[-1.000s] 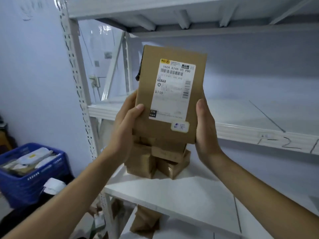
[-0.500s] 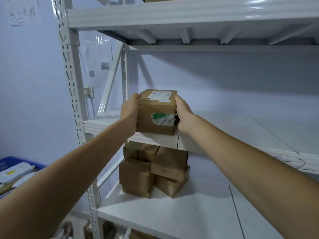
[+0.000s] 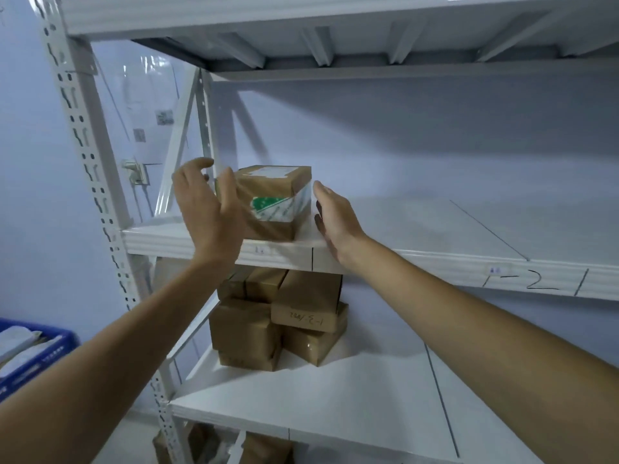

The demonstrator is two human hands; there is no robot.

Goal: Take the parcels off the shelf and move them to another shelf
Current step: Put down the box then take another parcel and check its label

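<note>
A brown cardboard parcel (image 3: 274,199) with a white label on top and green-printed tape on its front rests on the middle shelf (image 3: 418,229), near its left front corner. My left hand (image 3: 207,209) hovers just left of the parcel, fingers spread, holding nothing. On the parcel's right side is my right hand (image 3: 335,219), open and slightly apart from the box. A stack of several brown parcels (image 3: 278,319) sits on the lower shelf (image 3: 351,403) directly below.
The white metal rack has a perforated upright (image 3: 90,182) at left and an upper shelf (image 3: 335,15) overhead. A blue crate (image 3: 37,356) with white packets stands on the floor at far left. More boxes (image 3: 264,447) show under the lower shelf.
The parcel went from upright in both hands to lying on the middle shelf. Both hands have now let go and drawn slightly apart from it.
</note>
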